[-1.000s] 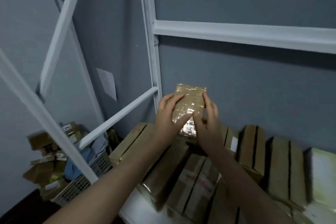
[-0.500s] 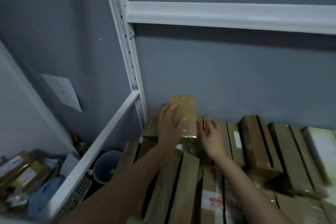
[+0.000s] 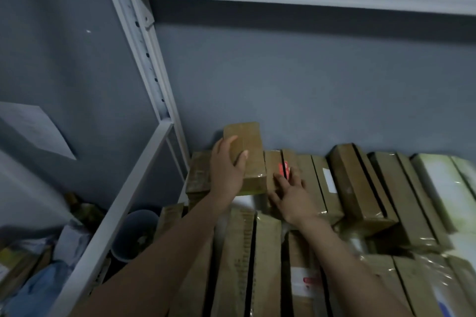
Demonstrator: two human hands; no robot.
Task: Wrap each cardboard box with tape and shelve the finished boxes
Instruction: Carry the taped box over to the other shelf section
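Brown taped box (image 3: 251, 144) (in left hand (image 3: 226, 175))

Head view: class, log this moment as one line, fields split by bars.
stage: shelving | left hand: grips taped box at back row | right hand: rests flat on neighbouring boxes

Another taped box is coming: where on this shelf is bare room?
Only one small pale shelf patch shows, just below the held box, between the left hand and right hand. Everywhere rightward, boxes sit packed tight.
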